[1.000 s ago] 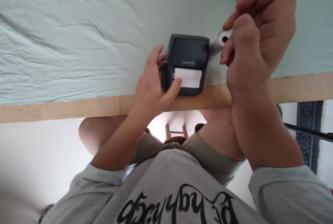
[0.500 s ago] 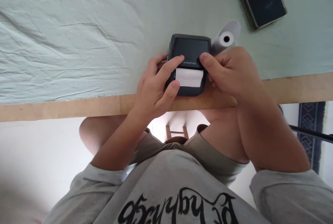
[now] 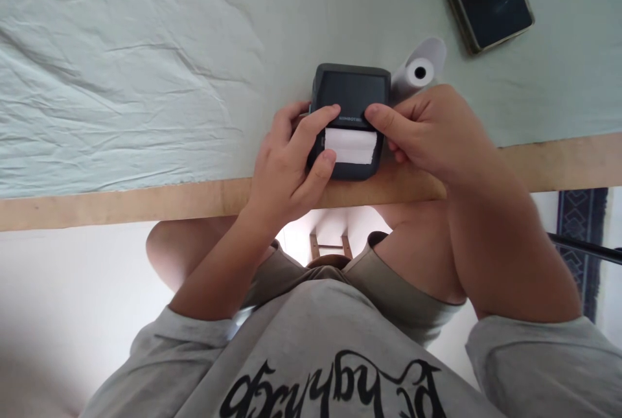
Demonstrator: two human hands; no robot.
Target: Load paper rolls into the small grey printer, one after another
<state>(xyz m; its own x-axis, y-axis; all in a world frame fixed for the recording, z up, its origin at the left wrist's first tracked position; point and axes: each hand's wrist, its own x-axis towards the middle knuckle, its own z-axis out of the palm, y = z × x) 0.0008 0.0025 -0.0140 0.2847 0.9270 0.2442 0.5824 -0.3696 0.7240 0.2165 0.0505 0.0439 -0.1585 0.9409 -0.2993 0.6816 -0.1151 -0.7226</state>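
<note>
A smartphone [image 3: 495, 0] lies screen-up and angled on the pale green cloth [image 3: 146, 81] covering the wood-edged surface [image 3: 558, 162], with a black rod [image 3: 590, 247] crossing a blue patterned rug [image 3: 583, 210] below.

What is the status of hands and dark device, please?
Left hand and right hand both touching dark device. White paper showing on its near half. Paper roll close at its right; phone farther off.

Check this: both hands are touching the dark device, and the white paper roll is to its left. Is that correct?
Wrong side: the head view shows the white paper roll to the right of the dark device. The left hand and right hand do touch the device.
</note>
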